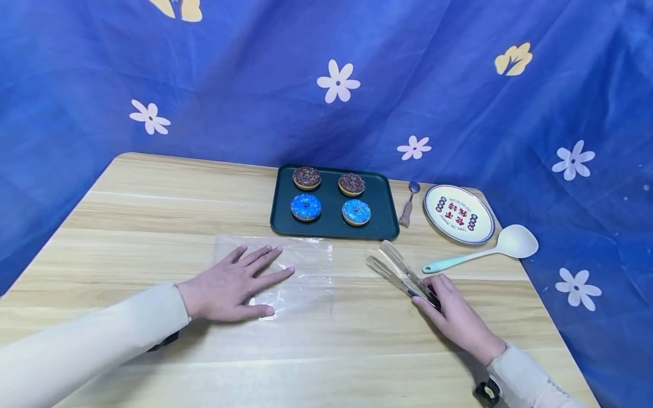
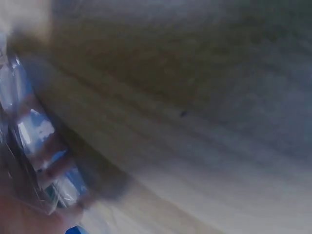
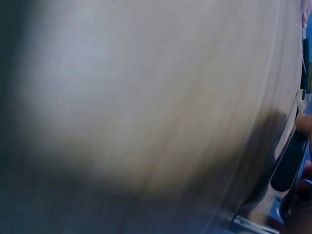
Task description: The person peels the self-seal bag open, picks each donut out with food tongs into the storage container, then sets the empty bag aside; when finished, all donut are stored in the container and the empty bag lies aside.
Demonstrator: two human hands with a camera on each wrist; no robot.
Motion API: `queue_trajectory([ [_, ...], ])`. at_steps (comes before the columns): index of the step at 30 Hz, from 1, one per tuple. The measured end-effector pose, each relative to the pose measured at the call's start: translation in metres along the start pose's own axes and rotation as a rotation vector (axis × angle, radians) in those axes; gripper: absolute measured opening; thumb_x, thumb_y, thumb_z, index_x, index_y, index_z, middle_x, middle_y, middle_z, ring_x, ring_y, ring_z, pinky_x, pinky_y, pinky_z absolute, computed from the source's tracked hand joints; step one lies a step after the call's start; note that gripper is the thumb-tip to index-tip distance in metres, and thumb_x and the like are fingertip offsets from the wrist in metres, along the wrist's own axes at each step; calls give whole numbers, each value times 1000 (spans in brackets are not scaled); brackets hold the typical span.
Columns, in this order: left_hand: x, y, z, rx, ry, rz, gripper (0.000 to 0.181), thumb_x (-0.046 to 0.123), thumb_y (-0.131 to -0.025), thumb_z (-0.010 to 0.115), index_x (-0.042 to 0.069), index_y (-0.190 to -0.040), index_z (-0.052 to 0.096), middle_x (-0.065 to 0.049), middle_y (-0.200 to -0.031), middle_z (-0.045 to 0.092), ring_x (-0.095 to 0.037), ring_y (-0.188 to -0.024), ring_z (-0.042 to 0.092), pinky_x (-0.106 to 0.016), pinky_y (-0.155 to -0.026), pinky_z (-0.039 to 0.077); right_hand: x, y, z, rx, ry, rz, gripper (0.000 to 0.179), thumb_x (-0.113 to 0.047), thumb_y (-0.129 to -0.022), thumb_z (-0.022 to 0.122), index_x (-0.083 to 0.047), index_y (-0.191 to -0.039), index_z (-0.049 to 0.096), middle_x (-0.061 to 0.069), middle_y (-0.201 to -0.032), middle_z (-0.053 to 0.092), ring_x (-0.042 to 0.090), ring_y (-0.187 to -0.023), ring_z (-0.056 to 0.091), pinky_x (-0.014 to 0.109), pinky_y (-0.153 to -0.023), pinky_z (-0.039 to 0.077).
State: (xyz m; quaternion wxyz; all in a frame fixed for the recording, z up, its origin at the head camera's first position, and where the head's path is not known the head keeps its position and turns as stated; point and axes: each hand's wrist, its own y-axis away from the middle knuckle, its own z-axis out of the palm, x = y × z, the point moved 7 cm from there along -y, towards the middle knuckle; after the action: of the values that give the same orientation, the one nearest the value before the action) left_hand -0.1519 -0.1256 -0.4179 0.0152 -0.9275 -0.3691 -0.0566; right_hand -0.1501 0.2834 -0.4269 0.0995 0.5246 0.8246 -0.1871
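Observation:
My left hand (image 1: 232,286) lies with spread fingers over a flat, clear plastic bag (image 1: 308,272) on the table. Shiny plastic (image 2: 36,131) beside part of that hand (image 2: 24,217) shows at the left edge of the left wrist view. In my right hand (image 1: 461,320) I hold metal tongs (image 1: 399,262) by their dark handles, the two arms apart and pointing toward the tray. A dark tong handle (image 3: 290,163) appears at the right edge of the right wrist view. Behind the bag, a dark green tray (image 1: 330,224) carries several doughnuts, chocolate-topped at the back and blue-topped (image 1: 306,207) in front.
Right of the tray lie a small spoon (image 1: 408,208), a white plate (image 1: 439,218) with red characters, and a ladle (image 1: 515,242) with a mint handle. A blue flowered cloth (image 1: 245,113) hangs behind the wooden table (image 1: 153,226) and along its right side.

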Motion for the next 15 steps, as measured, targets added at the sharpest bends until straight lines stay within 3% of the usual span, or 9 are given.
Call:
queue_trajectory([
  [5,1,2,4,22,-32,13,74,69,-101,48,32,-164,36,-18,-171,31,-41,-157,35,-73,-119,31,0,-1,1,-23,-19,29,29,-26,-99,74,-11,-120,60,-2,-101,56,9,-87,49,25,-71,44],
  [15,3,5,7,41,-88,37,77,71,-100,48,29,-163,38,-19,-171,32,-41,-156,37,-73,-117,33,-4,-1,1,-56,-22,62,27,-28,-99,73,-11,-116,62,-3,-100,58,11,-90,50,27,-72,43],
])
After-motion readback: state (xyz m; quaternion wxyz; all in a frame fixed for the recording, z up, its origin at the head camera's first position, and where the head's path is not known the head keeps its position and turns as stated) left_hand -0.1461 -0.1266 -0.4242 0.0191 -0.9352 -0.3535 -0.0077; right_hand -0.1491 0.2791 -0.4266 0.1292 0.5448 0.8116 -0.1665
